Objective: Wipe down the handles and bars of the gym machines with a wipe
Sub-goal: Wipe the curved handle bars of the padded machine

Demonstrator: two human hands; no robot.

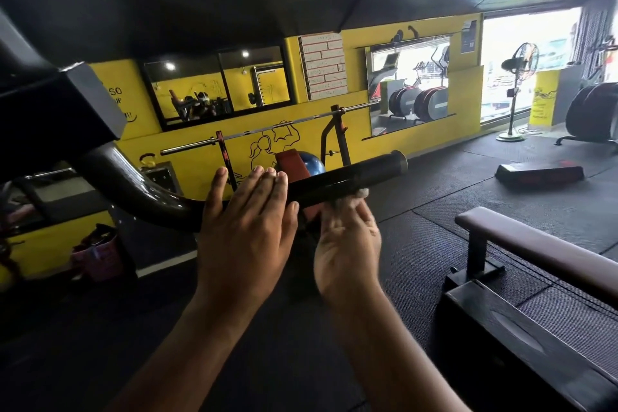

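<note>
A black machine handle bar [351,174] runs from a curved tube at the left up to a capped end at the right. My left hand [247,227] is raised flat with straight fingers in front of the bar, its back toward me. My right hand [347,244] is just below the bar, palm toward me and blurred, with a white wipe [354,199] pinched at its fingertips against the bar's underside.
A padded bench [535,244] and a black platform [521,344] stand at the right. A barbell on a rack [274,129] is against the yellow wall, with a step block [538,174] and a standing fan [515,90] farther right. A black machine frame [60,104] looms at the left.
</note>
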